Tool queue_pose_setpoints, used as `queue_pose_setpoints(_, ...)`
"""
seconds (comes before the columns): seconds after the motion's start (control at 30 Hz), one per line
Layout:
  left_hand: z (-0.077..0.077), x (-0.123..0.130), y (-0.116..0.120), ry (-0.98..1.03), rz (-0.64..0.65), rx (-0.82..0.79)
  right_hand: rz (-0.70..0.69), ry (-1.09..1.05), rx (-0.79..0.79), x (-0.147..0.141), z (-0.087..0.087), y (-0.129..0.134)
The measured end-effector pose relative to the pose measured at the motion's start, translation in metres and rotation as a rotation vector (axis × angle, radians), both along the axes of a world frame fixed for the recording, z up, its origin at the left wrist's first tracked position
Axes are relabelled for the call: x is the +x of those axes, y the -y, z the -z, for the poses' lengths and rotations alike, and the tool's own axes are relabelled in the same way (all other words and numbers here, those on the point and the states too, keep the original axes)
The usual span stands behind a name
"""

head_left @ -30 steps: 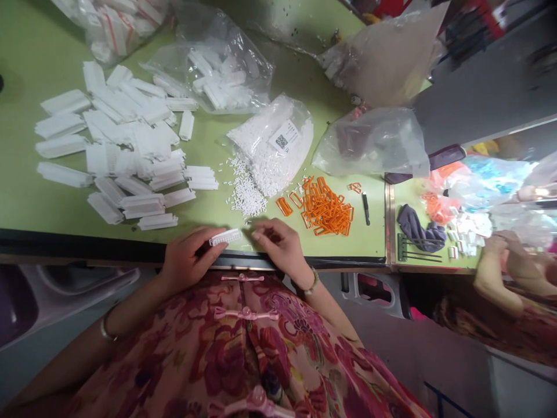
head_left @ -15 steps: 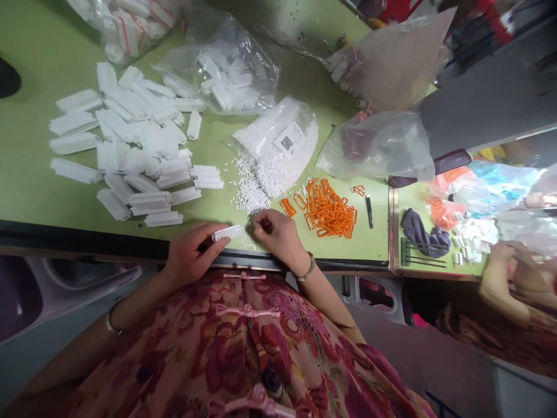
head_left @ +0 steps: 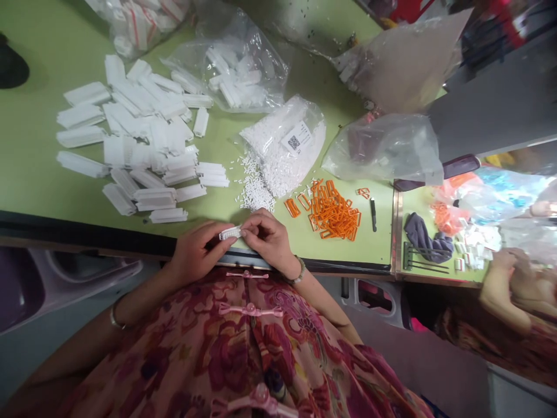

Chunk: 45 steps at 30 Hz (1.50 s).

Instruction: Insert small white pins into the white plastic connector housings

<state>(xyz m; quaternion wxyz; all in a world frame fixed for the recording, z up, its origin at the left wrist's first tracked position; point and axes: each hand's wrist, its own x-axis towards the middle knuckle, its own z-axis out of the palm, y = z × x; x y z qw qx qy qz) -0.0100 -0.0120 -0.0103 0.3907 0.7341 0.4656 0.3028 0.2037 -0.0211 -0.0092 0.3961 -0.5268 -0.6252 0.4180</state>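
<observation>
Just above the green table's (head_left: 217, 203) dark front edge, a slotted white plastic block (head_left: 230, 233) sits between both my hands. My left hand (head_left: 198, 251) pinches its left end between thumb and fingers. My right hand (head_left: 268, 239) has thumb and fingertips drawn together at the other end; whether a tiny peg is caught there, I can't quite make out. Right behind that hand lies a scatter of small white pegs (head_left: 257, 188), beside a clear bag of pegs (head_left: 289, 148) with a QR-code label. To the right of these is a heap of orange rectangular frames (head_left: 334, 213), then a black-handled blade (head_left: 373, 215). Off to the left spreads a large pile of white blocks (head_left: 145, 133), with a bag of white blocks (head_left: 239, 75) behind. Far right, a co-worker's hands (head_left: 513, 264) are near another white pile.
</observation>
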Motion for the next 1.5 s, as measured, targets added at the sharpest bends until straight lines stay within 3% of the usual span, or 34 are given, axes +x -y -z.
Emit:
queue_pose_setpoints(0.3, 0.004, -0.001, 0.002, -0.053, 0.011, 0.028, 0.01, 0.112, 0.083, 0.002, -0.001, 0.007)
queue_pose_setpoints(0.47, 0.006, -0.001, 0.003, -0.057, 0.045, 0.075, -0.015, 0.176, 0.052, 0.0, -0.006, 0.007)
queue_pose_setpoints(0.6, 0.008, -0.001, 0.005, -0.05, 0.047, 0.098, 0.0, 0.114, -0.089, 0.002, -0.009, 0.008)
queue_pose_setpoints(0.83, 0.008, -0.005, 0.009, -0.061, 0.063, 0.11, -0.049, -0.296, -0.471, -0.004, -0.011, 0.013)
queue_pose_setpoints(0.97, 0.005, -0.007, 0.009, -0.037, 0.037, 0.07, -0.079, -0.379, -0.508, 0.005, -0.013, 0.012)
queue_pose_setpoints(1.03, 0.003, -0.006, 0.009, 0.007, -0.057, 0.016, 0.001, -0.263, -0.381, 0.019, -0.013, 0.01)
queue_pose_setpoints(1.13, 0.001, -0.004, 0.009, 0.158, -0.229, -0.095, 0.169, 0.098, -0.103, 0.037, -0.011, 0.008)
queue_pose_setpoints(1.2, 0.0, -0.002, 0.009, 0.228, -0.276, -0.14, 0.132, 0.285, -0.019, 0.041, -0.009, 0.007)
queue_pose_setpoints(1.37, -0.001, 0.0, 0.008, 0.214, -0.258, -0.171, -0.026, 0.564, 0.005, 0.024, -0.003, 0.005)
queue_pose_setpoints(1.5, -0.002, -0.001, 0.006, 0.173, -0.219, -0.142, -0.089, 0.665, 0.02, 0.018, -0.001, 0.002)
